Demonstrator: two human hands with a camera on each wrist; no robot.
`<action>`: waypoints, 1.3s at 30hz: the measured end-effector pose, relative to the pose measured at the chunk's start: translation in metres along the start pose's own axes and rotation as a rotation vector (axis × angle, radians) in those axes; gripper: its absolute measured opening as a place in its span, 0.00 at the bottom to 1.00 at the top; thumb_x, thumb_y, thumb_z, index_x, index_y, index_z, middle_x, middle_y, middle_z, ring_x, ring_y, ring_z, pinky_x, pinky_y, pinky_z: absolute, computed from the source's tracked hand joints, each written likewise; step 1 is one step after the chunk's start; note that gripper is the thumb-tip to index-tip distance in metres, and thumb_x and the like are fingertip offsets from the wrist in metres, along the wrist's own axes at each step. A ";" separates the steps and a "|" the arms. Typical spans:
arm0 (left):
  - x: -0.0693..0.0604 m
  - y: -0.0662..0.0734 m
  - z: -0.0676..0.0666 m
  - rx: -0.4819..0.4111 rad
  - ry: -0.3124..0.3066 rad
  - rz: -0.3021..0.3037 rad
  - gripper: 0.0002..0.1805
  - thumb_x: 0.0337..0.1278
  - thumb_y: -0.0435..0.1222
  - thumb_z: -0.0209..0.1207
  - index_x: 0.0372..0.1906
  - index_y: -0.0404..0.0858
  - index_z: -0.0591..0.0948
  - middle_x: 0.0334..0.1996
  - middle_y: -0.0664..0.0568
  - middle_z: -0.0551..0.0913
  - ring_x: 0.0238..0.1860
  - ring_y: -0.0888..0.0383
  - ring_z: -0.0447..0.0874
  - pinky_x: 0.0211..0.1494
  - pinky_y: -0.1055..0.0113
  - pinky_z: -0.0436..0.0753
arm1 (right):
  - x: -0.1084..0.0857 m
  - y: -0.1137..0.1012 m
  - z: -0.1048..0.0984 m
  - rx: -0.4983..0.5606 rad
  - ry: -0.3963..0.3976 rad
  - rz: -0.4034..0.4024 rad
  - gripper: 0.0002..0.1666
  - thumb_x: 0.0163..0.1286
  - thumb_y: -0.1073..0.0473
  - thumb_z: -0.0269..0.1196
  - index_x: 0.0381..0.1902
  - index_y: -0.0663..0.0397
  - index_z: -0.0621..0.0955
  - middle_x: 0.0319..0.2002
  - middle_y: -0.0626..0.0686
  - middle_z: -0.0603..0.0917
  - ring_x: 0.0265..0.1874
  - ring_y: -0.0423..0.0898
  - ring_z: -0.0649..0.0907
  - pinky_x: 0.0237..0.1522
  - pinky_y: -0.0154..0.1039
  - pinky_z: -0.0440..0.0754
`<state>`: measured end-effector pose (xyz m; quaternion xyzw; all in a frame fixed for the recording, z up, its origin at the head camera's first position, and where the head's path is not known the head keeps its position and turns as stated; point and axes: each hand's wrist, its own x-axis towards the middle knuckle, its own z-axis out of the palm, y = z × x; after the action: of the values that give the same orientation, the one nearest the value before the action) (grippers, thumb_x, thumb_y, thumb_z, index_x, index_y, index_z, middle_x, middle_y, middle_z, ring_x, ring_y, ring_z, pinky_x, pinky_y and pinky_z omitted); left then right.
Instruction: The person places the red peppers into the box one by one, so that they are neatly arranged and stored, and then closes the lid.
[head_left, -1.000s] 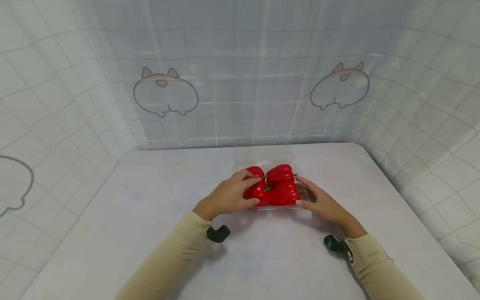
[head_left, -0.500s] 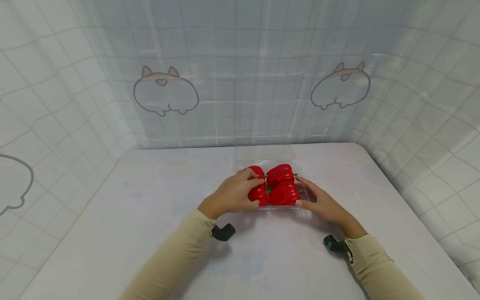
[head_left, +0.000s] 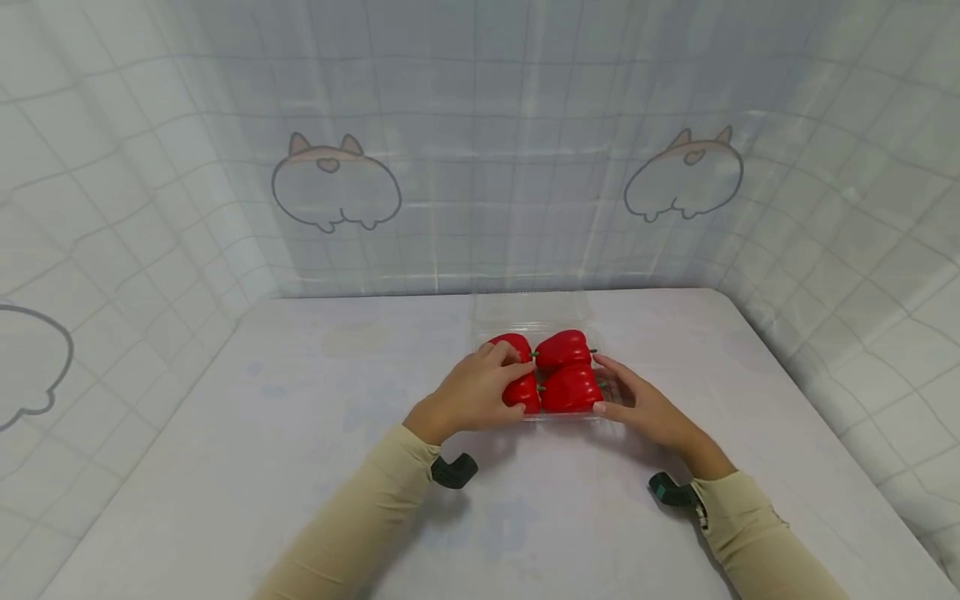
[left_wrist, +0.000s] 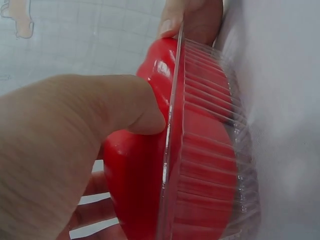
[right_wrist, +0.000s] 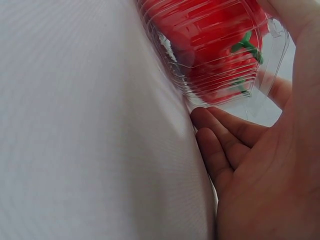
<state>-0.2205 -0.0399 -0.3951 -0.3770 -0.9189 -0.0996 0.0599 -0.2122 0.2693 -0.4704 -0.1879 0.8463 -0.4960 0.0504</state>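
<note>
Several glossy red bell peppers with green stems sit in two rows in a clear plastic clamshell box [head_left: 532,310]. My left hand [head_left: 474,390] holds the front-left bell pepper [head_left: 525,393], its thumb in front and its fingers over the far side. In the left wrist view the thumb presses on red pepper skin beside the box rim [left_wrist: 170,130]. My right hand [head_left: 647,408] steadies the box's right end, thumb at the front corner and index finger at the back one. Beside it lie the front-right pepper [head_left: 570,388] and the back-right pepper [head_left: 562,350]. The back-left pepper [head_left: 512,342] is partly hidden by my left fingers.
The box's lid lies folded open toward the back wall. A white table [head_left: 337,350] carries the box near its far edge. Grid-patterned curtains [head_left: 510,167] with cartoon drawings enclose the back and sides. Dark wrist devices [head_left: 453,472] stick out below both sleeves.
My left hand has shifted slightly to the right over the left peppers, and its thumb has moved a little rightward. My right hand stays at the box's right end.
</note>
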 end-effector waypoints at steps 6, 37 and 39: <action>0.000 -0.003 0.003 -0.027 -0.013 -0.027 0.36 0.52 0.50 0.67 0.69 0.49 0.76 0.58 0.53 0.74 0.59 0.56 0.69 0.53 0.63 0.81 | 0.000 0.000 -0.001 -0.008 0.001 -0.003 0.51 0.64 0.45 0.69 0.79 0.39 0.57 0.71 0.57 0.67 0.68 0.59 0.69 0.65 0.60 0.71; 0.003 -0.029 -0.008 -0.373 -0.044 -0.106 0.27 0.65 0.47 0.63 0.67 0.47 0.77 0.57 0.55 0.79 0.58 0.58 0.75 0.52 0.63 0.83 | 0.001 -0.002 0.000 0.004 0.001 -0.010 0.51 0.64 0.47 0.70 0.79 0.39 0.58 0.71 0.57 0.68 0.69 0.59 0.69 0.65 0.59 0.71; 0.004 -0.032 -0.009 -0.388 -0.025 -0.114 0.25 0.65 0.45 0.63 0.66 0.47 0.78 0.57 0.55 0.80 0.57 0.58 0.76 0.53 0.62 0.83 | 0.001 -0.003 0.000 0.006 0.001 -0.008 0.51 0.64 0.47 0.70 0.79 0.38 0.58 0.71 0.57 0.68 0.69 0.59 0.69 0.65 0.59 0.71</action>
<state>-0.2457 -0.0617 -0.3899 -0.3302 -0.9029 -0.2735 -0.0310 -0.2123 0.2677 -0.4680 -0.1909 0.8441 -0.4987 0.0484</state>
